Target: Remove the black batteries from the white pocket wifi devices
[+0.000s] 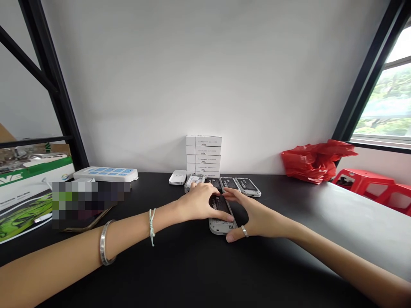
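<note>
My left hand (201,203) and my right hand (253,216) both grip a white-framed portable battery device (220,209) on the black tabletop (180,261). Its black battery face carries a partly hidden mAh marking. My left fingers lie across its top, while my right thumb and fingers hold its sides. Just beyond my hands stands a row of several similar devices (229,184), partly hidden by my left hand. A silver ring sits on my right hand.
A stack of white boxes (204,156) and a small white device (177,177) stand behind the row. To the left are a white-and-blue panel (105,173), a pixelated patch and a green printed box (28,201). A red plastic bag (316,160) lies at right.
</note>
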Motion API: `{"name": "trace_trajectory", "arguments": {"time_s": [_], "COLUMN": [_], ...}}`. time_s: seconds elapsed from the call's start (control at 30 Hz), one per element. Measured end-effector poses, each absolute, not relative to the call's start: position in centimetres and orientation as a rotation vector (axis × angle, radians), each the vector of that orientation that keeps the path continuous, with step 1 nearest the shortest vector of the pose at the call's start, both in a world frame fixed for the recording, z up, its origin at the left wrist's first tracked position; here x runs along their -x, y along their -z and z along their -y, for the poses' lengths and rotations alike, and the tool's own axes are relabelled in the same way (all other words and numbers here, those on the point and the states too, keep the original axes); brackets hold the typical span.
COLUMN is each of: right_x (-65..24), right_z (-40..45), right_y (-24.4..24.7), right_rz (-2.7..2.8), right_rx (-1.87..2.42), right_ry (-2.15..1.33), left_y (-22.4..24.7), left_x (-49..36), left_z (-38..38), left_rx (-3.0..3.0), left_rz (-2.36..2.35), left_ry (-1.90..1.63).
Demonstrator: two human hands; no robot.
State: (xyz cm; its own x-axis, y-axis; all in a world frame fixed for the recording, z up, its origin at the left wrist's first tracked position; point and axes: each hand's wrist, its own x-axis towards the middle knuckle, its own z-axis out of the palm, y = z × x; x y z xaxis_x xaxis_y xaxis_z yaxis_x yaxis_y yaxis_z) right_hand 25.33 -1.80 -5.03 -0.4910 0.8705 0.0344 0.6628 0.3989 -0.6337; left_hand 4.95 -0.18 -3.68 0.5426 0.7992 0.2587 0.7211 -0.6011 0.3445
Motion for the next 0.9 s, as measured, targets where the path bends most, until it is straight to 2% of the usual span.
{"name": "trace_trajectory", "arguments": {"time_s": [0.2, 0.43, 0.83, 0.9], "right_x": [-25.6, -25.6, -24.5, -25.1], "right_z": [1.6, 1.7, 2.6, 2.5], "right_y": [5.4, 5.6, 4.4, 4.0], "right_rz": [2.292, 2.304, 2.395, 2.408], "right_rx": [1.299, 1.321, 1.301, 1.278], "right_ry": [-0.800, -0.791, -0.729, -0.718], "left_y": [5.1, 5.3, 4.3, 4.2], "left_x": [-5.0, -5.1, -3.5, -2.9], "left_z": [1.1, 1.9, 4.7, 4.8], "left_rx": [-2.482, -2.560, -2.661, -2.641], "left_rz": [-1.256, -1.231, -1.126, -1.138], "left_ry": [-0.750, -0.750, -0.368, -0.395]}}
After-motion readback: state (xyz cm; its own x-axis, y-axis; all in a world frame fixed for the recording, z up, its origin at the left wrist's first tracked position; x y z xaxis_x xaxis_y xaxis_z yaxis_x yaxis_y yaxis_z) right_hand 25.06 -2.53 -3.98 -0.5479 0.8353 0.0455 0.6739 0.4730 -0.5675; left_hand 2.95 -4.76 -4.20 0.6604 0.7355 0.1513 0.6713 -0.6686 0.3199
